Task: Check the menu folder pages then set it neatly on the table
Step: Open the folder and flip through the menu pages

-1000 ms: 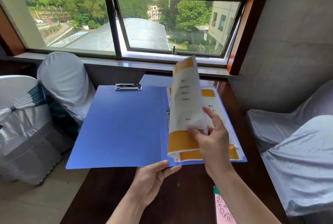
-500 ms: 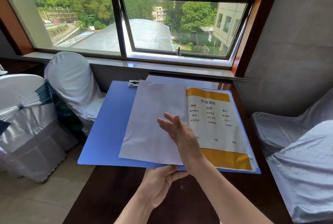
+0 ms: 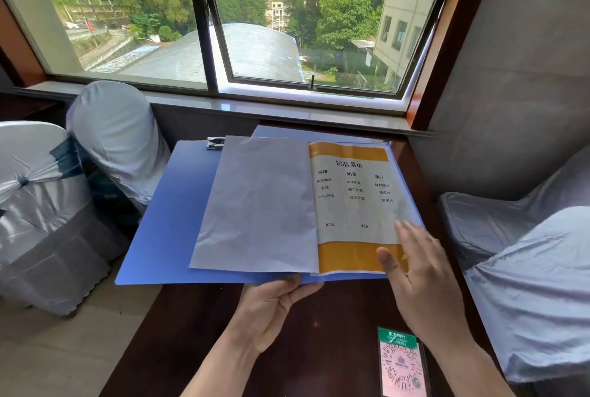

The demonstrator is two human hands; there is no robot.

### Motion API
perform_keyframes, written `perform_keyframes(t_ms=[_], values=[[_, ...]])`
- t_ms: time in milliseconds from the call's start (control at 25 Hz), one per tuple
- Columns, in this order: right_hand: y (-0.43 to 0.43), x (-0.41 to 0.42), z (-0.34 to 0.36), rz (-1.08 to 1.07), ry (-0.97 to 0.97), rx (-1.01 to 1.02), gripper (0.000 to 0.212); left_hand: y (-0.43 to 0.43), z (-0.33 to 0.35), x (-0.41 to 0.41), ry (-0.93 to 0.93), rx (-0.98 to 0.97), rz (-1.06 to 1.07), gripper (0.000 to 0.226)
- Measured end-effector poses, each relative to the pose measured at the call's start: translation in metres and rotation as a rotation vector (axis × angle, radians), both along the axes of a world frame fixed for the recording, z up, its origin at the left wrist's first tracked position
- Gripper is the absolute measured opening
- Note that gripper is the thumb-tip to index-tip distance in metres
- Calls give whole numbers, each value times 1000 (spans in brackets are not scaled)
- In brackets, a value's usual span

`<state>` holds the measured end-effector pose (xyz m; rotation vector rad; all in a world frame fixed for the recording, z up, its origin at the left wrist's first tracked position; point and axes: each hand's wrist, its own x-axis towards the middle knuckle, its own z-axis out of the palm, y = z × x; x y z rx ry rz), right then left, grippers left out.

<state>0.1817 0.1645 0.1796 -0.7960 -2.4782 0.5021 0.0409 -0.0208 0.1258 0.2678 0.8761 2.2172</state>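
Observation:
A blue menu folder [image 3: 166, 221] lies spread wide over the dark wooden table [image 3: 319, 332], its left cover jutting past the table's left edge. On its left half a turned page [image 3: 258, 208] shows a blank white back. The right half shows a printed menu page [image 3: 351, 192] with orange bands and price columns. My left hand [image 3: 271, 304] grips the folder's near edge at the spine. My right hand [image 3: 418, 275] hovers with fingers spread over the printed page's lower right corner, holding nothing.
A pink and green QR-code card [image 3: 402, 364] lies on the table near my right forearm. White-covered chairs [image 3: 41, 205] stand to the left, grey-covered seats [image 3: 526, 269] to the right. A window sill [image 3: 287, 112] runs behind the table. A metal clip [image 3: 215, 142] sits at the folder's top.
The page my right hand held upright has been turned over and now lies flat on the left. My right hand has let go and moved right over the printed page.

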Motion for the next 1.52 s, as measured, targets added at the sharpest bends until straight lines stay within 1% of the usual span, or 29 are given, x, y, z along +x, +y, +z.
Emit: perform_keyframes(t_ms=[40,120,240,320,480,600,680,800,920,1000,1080,1160,1280,1360,1400,1440,1520], values=[[0,5,-3,-36,-75,107,82,0,1,0,0,-2,2,48],[-2,9,-5,-85,-197,175,87,2,1,1,-32,-12,6,48],[-5,8,-9,-89,-301,134,89,5,3,3,-69,-10,18,44],[-4,4,-11,-69,-320,59,87,6,5,3,-64,1,23,44],[-6,-5,-9,-14,-249,-107,83,5,3,3,-86,-6,44,50],[-10,-13,-11,34,-192,-129,82,4,3,3,-87,-7,63,50],[-14,-19,-13,31,-84,-152,87,4,4,3,-93,-18,58,50],[-17,-31,-10,-67,56,-192,100,4,0,5,-101,-24,47,50],[-17,-41,-8,-124,37,-167,106,6,-1,7,-90,-32,29,55],[-16,-44,-10,-126,-24,-193,113,7,-1,6,-92,-42,22,58],[-12,-45,-12,-123,-33,-234,116,6,-1,6,-74,-36,14,56],[-7,-45,-13,-134,58,-250,110,5,-2,7,-46,-14,-2,51],[2,-45,-14,-183,267,-239,94,4,-7,6,-80,-38,17,52],[8,-44,-11,-210,396,-252,82,5,-8,5,-70,-57,21,47],[11,-43,-9,-226,462,-307,77,5,-7,5,-59,-68,18,46],[14,-43,-7,-241,536,-417,72,5,-7,5,-52,-77,16,45],[21,-40,-2,-238,680,-710,63,5,-7,4,-46,-85,17,44]])
